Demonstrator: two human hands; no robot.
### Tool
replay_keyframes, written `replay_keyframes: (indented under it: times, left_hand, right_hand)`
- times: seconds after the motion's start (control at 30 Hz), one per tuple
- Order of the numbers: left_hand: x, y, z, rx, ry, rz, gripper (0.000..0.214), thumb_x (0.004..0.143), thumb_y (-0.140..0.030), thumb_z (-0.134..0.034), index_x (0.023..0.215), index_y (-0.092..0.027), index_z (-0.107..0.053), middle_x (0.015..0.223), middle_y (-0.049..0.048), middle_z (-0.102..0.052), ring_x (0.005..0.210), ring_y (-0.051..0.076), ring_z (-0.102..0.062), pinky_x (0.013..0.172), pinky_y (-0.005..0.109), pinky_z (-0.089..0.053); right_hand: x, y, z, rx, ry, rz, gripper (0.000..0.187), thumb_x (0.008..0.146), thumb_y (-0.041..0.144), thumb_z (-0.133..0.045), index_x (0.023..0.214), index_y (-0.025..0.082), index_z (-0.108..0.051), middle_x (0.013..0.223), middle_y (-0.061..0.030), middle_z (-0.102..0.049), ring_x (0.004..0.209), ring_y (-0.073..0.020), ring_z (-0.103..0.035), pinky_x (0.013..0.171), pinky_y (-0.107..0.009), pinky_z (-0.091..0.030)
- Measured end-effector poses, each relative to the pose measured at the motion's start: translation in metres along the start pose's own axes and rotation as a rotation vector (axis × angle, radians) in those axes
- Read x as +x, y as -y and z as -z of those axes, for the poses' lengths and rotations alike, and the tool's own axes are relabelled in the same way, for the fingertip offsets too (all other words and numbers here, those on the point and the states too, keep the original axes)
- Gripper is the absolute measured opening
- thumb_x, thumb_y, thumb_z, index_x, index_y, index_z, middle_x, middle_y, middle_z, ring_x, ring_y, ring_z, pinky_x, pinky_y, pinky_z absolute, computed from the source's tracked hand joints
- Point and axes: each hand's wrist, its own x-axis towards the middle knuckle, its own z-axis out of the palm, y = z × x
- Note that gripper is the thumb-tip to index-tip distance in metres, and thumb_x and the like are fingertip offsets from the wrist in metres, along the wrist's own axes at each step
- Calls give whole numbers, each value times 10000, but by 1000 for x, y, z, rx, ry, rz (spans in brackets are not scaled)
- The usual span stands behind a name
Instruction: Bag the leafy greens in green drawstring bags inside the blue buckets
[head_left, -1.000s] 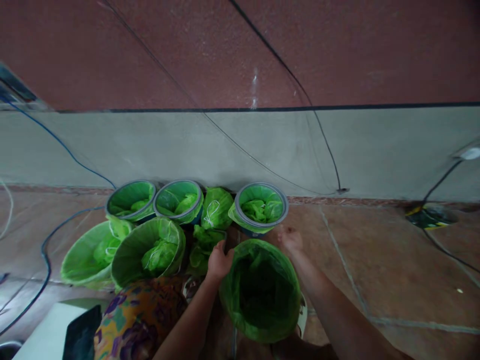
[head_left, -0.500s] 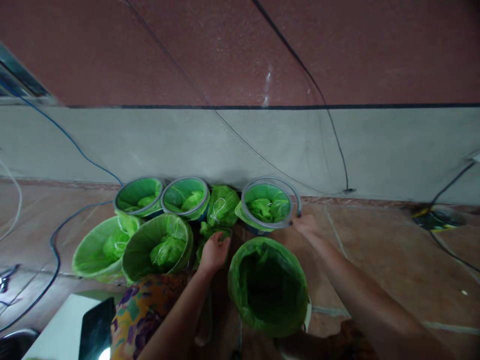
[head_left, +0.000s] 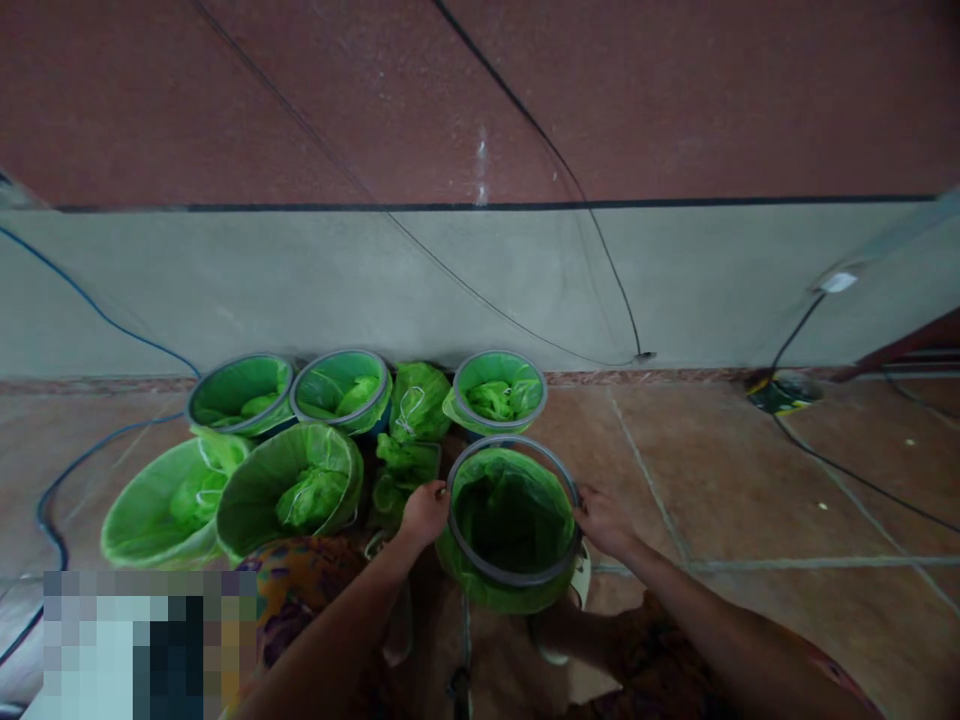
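A bin lined with a green plastic bag (head_left: 510, 590) stands on the floor right in front of me. A grey plastic ring (head_left: 491, 572) lies over its rim. My left hand (head_left: 424, 512) grips the ring's left side with curled fingers. My right hand (head_left: 604, 520) is closed on the ring's right side. Just behind this bin stands another lined bin with a grey ring (head_left: 499, 390) and crumpled green bags inside.
More green-lined bins (head_left: 289, 490) cluster at the left, with loose green bags (head_left: 416, 400) between them. A grey and dark red wall (head_left: 480, 280) rises behind. Cables (head_left: 75, 465) cross the tiled floor at left and right. A patterned garment (head_left: 300, 590) covers my lap.
My right hand reached toward the far bin, and now a grey ring sits over the near bin's rim. My left hand came over to the ring's left side.
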Motion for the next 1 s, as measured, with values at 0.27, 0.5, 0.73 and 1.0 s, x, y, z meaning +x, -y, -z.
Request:
replay_keyframes:
  times: [0.27,0.5,0.73,1.0]
  left_hand:
    - [-5,4,-9,192,-33,27,266,856,-184,-499,1035,-150,-691,1021,98,-720,948,185,-656,783,239,-439]
    - [-11,6,-13,264,-17,38,255,866,-179,-477,1026,-155,-674,1034,95,-715,970,188,-656,793,242,-444]
    - [-14,7,-15,344,-6,36,248,855,-173,-479,1018,-134,-662,1029,121,-707,1005,199,-650,813,241,-446]
    - [-13,7,-18,358,1,48,239,853,-164,-485,1014,-124,-657,1054,139,-703,1017,212,-648,846,260,-448]
  right_hand:
    - [-2,7,-9,-119,72,-13,297,835,248,-463,1040,118,-635,943,-137,-706,903,-231,-660,740,-290,-456]
    - [-20,20,-4,-169,103,-52,264,834,239,-479,922,106,-689,899,-170,-718,884,-264,-679,709,-300,-478]
    - [-28,24,-6,-140,135,-11,275,851,259,-469,853,119,-706,890,-176,-721,835,-260,-683,640,-288,-469]
    - [-27,26,-7,-54,169,27,319,875,256,-424,885,113,-708,820,-144,-725,711,-216,-680,575,-264,-439]
